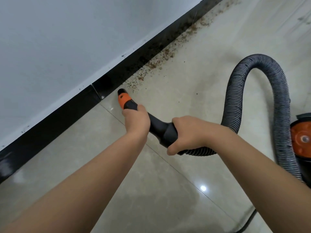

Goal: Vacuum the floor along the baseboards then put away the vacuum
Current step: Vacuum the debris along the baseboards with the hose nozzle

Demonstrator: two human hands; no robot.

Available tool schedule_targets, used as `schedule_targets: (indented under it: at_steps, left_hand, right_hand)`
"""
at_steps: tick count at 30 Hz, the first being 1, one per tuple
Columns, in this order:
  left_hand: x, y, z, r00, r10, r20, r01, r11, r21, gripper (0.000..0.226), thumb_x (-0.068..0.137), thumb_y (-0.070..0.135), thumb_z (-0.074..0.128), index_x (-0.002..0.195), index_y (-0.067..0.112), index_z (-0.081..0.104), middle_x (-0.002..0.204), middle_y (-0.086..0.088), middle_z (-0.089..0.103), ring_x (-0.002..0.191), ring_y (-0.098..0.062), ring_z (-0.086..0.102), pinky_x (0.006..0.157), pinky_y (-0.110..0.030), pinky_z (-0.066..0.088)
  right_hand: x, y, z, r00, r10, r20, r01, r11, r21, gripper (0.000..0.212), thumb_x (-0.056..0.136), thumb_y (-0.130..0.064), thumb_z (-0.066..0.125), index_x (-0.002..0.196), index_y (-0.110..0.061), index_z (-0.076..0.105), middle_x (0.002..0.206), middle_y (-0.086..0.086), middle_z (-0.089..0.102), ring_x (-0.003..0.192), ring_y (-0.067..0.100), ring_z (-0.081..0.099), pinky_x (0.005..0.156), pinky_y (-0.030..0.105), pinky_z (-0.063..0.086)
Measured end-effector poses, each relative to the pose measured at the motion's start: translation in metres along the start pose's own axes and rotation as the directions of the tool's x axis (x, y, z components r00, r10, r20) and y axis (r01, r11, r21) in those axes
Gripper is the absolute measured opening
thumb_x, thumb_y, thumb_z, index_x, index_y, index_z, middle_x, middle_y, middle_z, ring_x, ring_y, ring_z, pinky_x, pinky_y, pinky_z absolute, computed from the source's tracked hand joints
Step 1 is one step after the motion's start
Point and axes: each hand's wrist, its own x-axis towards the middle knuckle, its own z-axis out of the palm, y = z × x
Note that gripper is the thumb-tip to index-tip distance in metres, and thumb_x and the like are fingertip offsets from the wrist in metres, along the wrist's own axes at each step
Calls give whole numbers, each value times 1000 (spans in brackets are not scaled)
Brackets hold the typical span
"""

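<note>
My left hand [136,119] grips the front of the black vacuum handle [160,130], just behind its orange nozzle end [123,99]. The nozzle tip sits on the floor beside the black baseboard [67,118]. My right hand [190,133] grips the rear of the handle where the ribbed grey hose [252,71] joins it. The hose loops up and round to the orange and black vacuum body [301,137] at the right edge. Brown debris [161,59] lies scattered along the baseboard beyond the nozzle.
A white wall [58,39] rises above the baseboard. The floor is glossy beige tile [151,190] with a light reflection. A dark cord [249,221] runs across the floor at the lower right.
</note>
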Motion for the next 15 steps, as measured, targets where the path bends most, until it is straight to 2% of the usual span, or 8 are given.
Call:
schedule_targets:
  at_steps: [5,9,11,15]
  left_hand:
    - [-16,-16,5,999,-16,35,17,999,-28,47,98,31,37,137,7,27,122,-11,49,104,-27,51,97,-47,45]
    - [-26,-14,18,994,-41,96,46,998,-46,49,98,31,37,140,7,25,125,-12,48,97,-26,49,87,-40,49]
    - [-27,-8,27,992,-53,116,58,998,-39,51,98,31,37,142,9,23,129,-13,48,102,-29,52,82,-38,49]
    - [-24,3,39,992,-57,109,60,998,-28,51,98,31,38,141,9,23,130,-14,47,107,-31,52,87,-41,49]
  right_hand:
    - [-19,8,2,998,34,44,-31,997,-73,30,69,-29,73,89,-9,61,75,1,72,71,16,69,57,24,51]
    - [-31,17,-6,996,63,58,-58,995,-84,29,69,-30,74,87,-10,63,75,1,72,74,16,69,62,27,53]
    - [-34,22,-13,996,79,50,-75,994,-79,28,68,-31,74,84,-11,64,74,0,72,75,15,70,67,29,54]
    - [-29,31,-21,997,65,31,-63,996,-57,27,67,-32,74,83,-13,64,72,-2,72,74,15,69,66,28,53]
